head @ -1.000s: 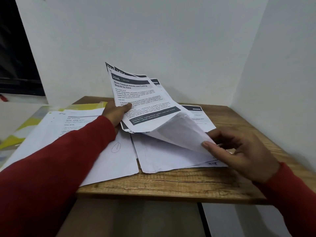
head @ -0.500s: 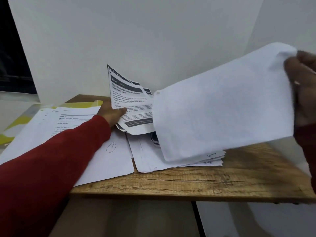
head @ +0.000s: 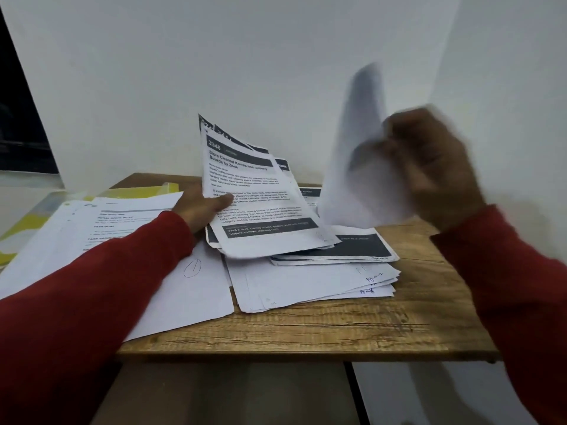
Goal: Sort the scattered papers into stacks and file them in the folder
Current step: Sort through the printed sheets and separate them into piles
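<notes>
Fanned bundle of printed white sheets (head: 254, 204) gripped by left hand (head: 199, 210), thumb across front page. Blurred white sheet (head: 359, 179) clutched in curled fingers of right hand (head: 429, 167).

A wooden table (head: 306, 329) with a rough grain fills the lower middle, pushed into a corner where 2 plain white walls (head: 245, 72) meet at 1 o'clock. At 9 o'clock a dark window (head: 18, 124) — black, unlit. Light is dim and even.
</notes>
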The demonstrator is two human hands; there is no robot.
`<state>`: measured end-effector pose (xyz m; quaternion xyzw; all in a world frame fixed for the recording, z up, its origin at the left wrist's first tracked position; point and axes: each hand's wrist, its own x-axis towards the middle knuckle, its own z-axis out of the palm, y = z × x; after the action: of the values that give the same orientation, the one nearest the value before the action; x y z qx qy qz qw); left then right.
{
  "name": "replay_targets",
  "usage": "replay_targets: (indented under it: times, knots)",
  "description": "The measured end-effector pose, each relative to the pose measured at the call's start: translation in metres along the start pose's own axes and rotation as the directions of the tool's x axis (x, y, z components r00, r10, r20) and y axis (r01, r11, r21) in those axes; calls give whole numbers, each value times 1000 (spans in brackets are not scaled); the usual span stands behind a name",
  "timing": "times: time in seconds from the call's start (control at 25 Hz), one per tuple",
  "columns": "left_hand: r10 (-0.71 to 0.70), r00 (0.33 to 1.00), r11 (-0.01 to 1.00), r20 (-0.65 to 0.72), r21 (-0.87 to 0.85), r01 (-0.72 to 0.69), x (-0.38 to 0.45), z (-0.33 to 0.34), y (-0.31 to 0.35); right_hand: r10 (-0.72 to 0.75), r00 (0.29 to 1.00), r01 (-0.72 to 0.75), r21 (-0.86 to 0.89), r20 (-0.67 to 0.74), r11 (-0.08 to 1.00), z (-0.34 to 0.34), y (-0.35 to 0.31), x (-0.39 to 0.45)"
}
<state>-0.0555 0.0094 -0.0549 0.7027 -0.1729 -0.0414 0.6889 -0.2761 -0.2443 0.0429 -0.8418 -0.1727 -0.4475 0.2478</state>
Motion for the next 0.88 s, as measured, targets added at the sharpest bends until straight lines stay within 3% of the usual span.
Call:
replay_targets:
  times: [0.08,0.12,0.16,0.24,0.32,0.4,0.48,0.56,0.64,0.72,0.76,0.8,0.88]
  knots:
    - [19,998,999,61,-48,-16,-6,5,3,-88,957,115,-81,278,990,36,-15,-10]
    - [27,997,997,71,-76,-21,-9,6,5,-71,892,140,-124,446,982,57,-13,-18]
    - [15,997,994,71,-111,-7,-13,9,8,-64,853,176,-171,518,970,70,-10,-20]
    - [-34,995,976,92,-210,53,-15,10,14,-61,800,200,-170,597,965,87,-2,-17]
    - [-64,976,946,206,-299,125,-17,10,18,-55,705,196,-119,708,973,106,-3,-24]
    - [-62,939,932,338,-318,176,-19,9,20,-64,670,184,-82,740,979,113,0,-22]
    - [-51,922,963,384,-227,148,-18,8,17,-24,631,163,-102,775,981,115,0,-19]
    - [4,938,998,347,-53,16,-15,6,11,-41,594,155,-63,804,986,115,-8,-18]
    - [15,951,999,308,23,-23,-12,5,8,-55,631,15,58,774,998,103,-12,-17]
    - [-39,969,998,244,-41,51,-12,2,13,71,798,-173,116,598,978,85,0,-8]
    - [-80,970,989,231,-104,106,-10,2,17,201,865,-262,74,459,962,76,20,-4]
    - [-138,962,972,235,-156,177,-7,4,22,349,878,-362,-22,329,932,65,39,0]
    - [-192,949,950,250,-195,244,1,13,30,611,764,-527,-345,208,777,48,83,1]
